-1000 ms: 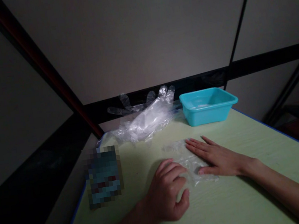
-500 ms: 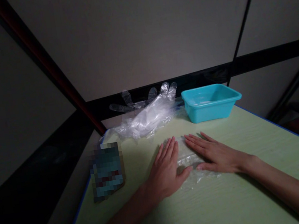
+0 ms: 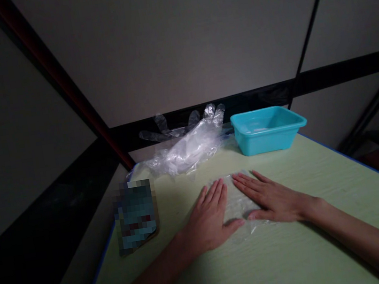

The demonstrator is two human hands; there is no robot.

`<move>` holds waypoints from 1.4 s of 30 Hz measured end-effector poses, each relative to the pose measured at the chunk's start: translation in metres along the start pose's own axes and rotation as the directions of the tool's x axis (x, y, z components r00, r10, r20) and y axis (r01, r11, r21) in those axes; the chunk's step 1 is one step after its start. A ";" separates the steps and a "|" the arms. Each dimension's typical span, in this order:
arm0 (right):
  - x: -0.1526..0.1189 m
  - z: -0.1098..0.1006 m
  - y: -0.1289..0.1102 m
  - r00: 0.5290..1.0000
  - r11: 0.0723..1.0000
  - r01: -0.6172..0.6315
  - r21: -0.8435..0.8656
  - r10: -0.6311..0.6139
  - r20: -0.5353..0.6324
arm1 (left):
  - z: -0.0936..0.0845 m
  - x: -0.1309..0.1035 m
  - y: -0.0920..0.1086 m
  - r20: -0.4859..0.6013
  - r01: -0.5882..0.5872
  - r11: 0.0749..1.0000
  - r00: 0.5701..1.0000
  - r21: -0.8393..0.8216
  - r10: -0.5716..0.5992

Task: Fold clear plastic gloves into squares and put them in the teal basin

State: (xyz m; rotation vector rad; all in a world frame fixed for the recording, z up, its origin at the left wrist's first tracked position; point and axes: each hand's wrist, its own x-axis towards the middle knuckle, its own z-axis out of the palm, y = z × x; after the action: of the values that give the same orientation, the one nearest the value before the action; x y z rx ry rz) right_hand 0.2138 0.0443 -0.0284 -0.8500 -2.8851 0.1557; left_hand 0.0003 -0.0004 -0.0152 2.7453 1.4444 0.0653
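A pale green table [image 3: 264,263], with fine grain lines and a blue edge, fills the nearest part of the view. On it, the left hand [image 3: 208,222] and the right hand [image 3: 278,197] lie palm down, their fingers straight and extended. Neither hand is closed around anything; both only rest upon a thin clear plastic piece [image 3: 236,206]. This plastic lies flat on the table, between the two hands and partly under their fingers, and its creased near edge shows just below the thumbs. The thumbs point toward each other and remain apart.

To the left, near the table's edge, there is a pixelated object [image 3: 135,219], which I cannot identify. Farther away, a heap of transparent disposable gloves [image 3: 187,152] lies at the far edge, well apart from the hands. A turquoise plastic tub [image 3: 268,141] stands upright to its right. Behind, dim grey wall panels [image 3: 175,44] carry a black band [image 3: 254,99] and, at left, a dark reddish strip [image 3: 23,29].
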 end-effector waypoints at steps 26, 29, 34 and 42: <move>-0.007 -0.004 0.016 1.000 1.000 -0.011 0.007 0.011 0.012 | 0.005 -0.002 -0.001 -0.044 0.021 1.000 0.999 0.015 -0.021; -0.007 -0.003 0.017 1.000 1.000 -0.012 0.001 0.012 0.013 | 0.007 -0.002 -0.002 -0.057 0.028 1.000 0.998 0.010 -0.027; -0.008 -0.004 0.016 0.999 1.000 -0.017 -0.010 0.018 0.032 | 0.006 -0.002 -0.001 -0.047 0.044 0.999 0.998 0.005 -0.044; -0.008 -0.005 0.016 1.000 1.000 -0.009 -0.004 0.009 0.029 | 0.004 -0.004 -0.002 -0.029 0.054 0.999 0.998 -0.001 -0.054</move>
State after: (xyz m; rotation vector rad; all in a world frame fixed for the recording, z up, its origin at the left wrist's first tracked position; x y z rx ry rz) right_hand 0.2297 0.0540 -0.0269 -0.8690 -2.9096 0.1644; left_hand -0.0036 -0.0026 -0.0190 2.7142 1.5243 0.1041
